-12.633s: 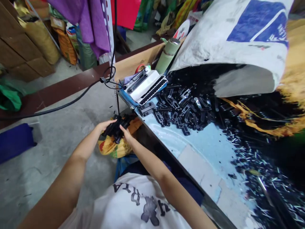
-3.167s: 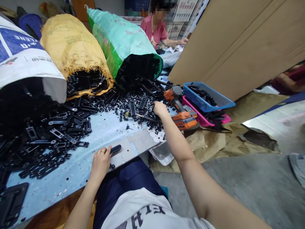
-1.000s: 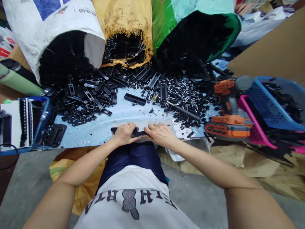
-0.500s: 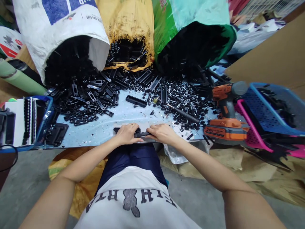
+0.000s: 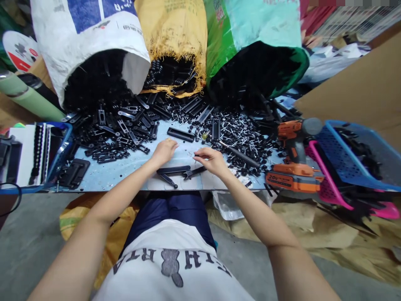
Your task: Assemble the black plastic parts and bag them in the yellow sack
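My left hand (image 5: 164, 151) is raised a little above the middle of the bench, its fingers pinched. A thin silver pin (image 5: 179, 144) seems to poke out from the fingertips. Just right of it, my right hand (image 5: 214, 161) pinches a small dark piece (image 5: 196, 156), too small to make out fully. Below the hands, near the bench's front edge, lie a long black bar (image 5: 174, 169), a short black arm with a round end (image 5: 168, 181) and a black piece with a forked end (image 5: 193, 172). A black rectangular channel (image 5: 181, 134) rests beyond the hands.
A pile of small black-headed pins (image 5: 232, 129) and a screwdriver (image 5: 239, 154) lie right of centre. Black link parts (image 5: 109, 138) spread on the left. An orange cordless drill (image 5: 294, 159) stands beside a blue basket (image 5: 347, 154). Open sacks (image 5: 175, 31) line the back.
Both hands have let go of the black parts at the front edge and moved forward and apart. Those parts now lie uncovered on the bench. The view has shifted slightly.
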The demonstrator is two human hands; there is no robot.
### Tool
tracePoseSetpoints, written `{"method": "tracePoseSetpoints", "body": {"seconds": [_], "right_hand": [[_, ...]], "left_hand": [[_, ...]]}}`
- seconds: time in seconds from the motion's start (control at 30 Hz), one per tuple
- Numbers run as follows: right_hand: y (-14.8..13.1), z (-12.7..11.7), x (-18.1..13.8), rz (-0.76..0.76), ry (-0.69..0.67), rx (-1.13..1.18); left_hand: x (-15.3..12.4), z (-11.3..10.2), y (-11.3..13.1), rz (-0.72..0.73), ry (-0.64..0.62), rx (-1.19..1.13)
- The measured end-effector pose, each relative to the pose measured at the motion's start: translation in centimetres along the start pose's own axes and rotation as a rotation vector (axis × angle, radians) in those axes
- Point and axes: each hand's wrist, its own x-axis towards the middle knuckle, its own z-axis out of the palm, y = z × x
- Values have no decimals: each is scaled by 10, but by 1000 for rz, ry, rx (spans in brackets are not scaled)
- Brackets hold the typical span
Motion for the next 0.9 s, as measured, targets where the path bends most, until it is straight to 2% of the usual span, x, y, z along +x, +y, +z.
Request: {"method": "tracePoseSetpoints", "body": {"seconds": [0.07,0.1,0.2,0.27,0.43,0.53,0.63,0.7,0.8,0.9], "right_hand": [[-7,7,-11,-13,47,127],[-9,11,-16,-9,65,148],[-12,22,-23,-30,119,100],[-12,27,-25,-119,162,32],[-9,33,-30,-399,244,-87],[-11,34,-30,-427,240,-93],[-13,36,-28,-374,298,-38],[-12,37,-27,-364,296,-26],[-8,39,-30,-400,229,-89],[-2,40,-37,-447,202,-152]], "left_hand": [[-41,-15,-9,-20,102,-66],[-60,-21,-13,-42,111,-82],[-104,-33,-19,-84,57,-87],[-117,-35,-17,-88,-1,-41],[-109,-44,-6,-50,-165,210],[-95,-50,-1,56,-263,322],[-85,-49,2,135,-306,340],[-86,-43,1,125,-231,319],[-96,-24,-4,132,9,266],[-112,-1,-13,289,229,144]]}}
